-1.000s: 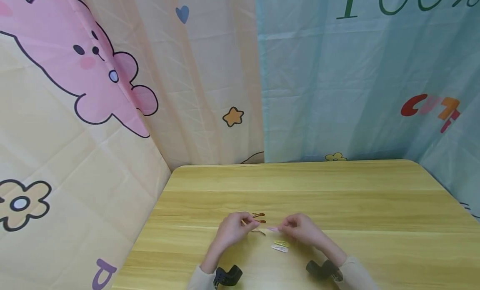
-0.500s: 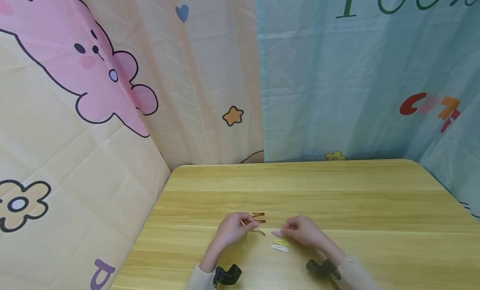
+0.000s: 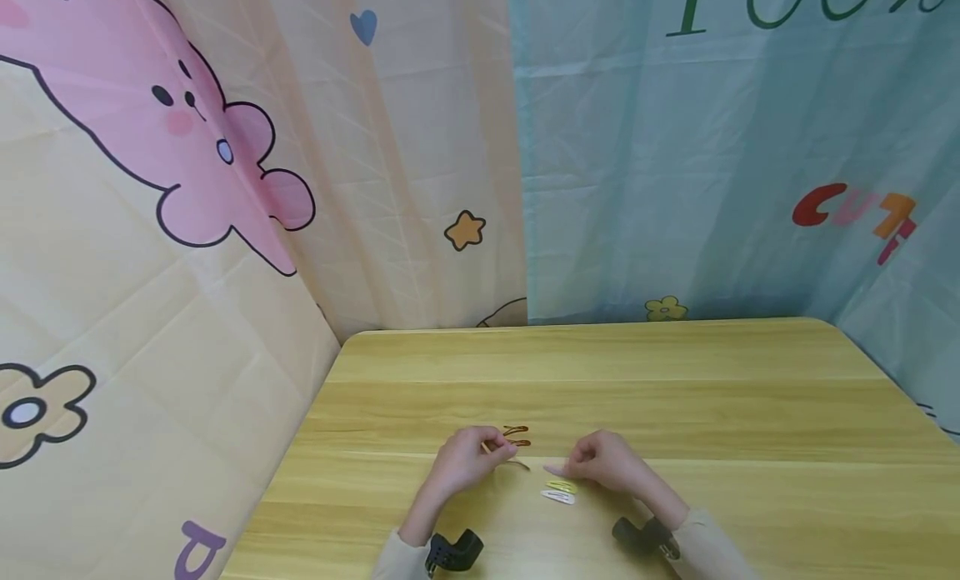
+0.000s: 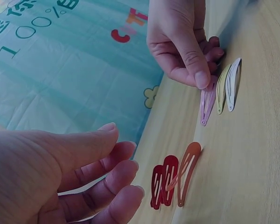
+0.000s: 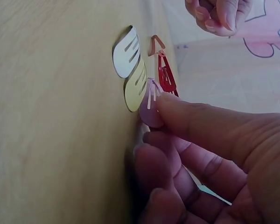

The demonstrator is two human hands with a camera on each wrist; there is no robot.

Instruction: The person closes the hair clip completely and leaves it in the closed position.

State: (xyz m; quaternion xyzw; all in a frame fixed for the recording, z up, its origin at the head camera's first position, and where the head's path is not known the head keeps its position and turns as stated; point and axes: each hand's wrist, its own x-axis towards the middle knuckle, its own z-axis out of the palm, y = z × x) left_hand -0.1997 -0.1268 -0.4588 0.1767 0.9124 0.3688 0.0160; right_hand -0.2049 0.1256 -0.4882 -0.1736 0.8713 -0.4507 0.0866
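My right hand (image 3: 606,461) pinches a pink snap hair clip (image 4: 207,105) between thumb and fingertips, close over the table. Beside that clip lie a yellow hair clip (image 4: 221,91) and a white hair clip (image 4: 233,85), lined up side by side. My left hand (image 4: 86,172) hovers near the other group, thumb and fingers apart and loosely bent around nothing. That group has two red hair clips (image 4: 169,179) and an orange-brown hair clip (image 4: 188,172). In the right wrist view the pink clip's wide end sits under my thumb (image 5: 191,112).
The wooden table (image 3: 675,397) spreads out around the clips. Behind it hang a blue curtain (image 3: 630,188) and a cream cloth (image 3: 420,147) with cartoon prints. Each wrist carries a black camera, such as the left wrist camera (image 3: 455,551).
My right hand has drawn the pink clip slightly right and toward me, lining it up near the yellow and white clips. The left hand has stayed almost still.
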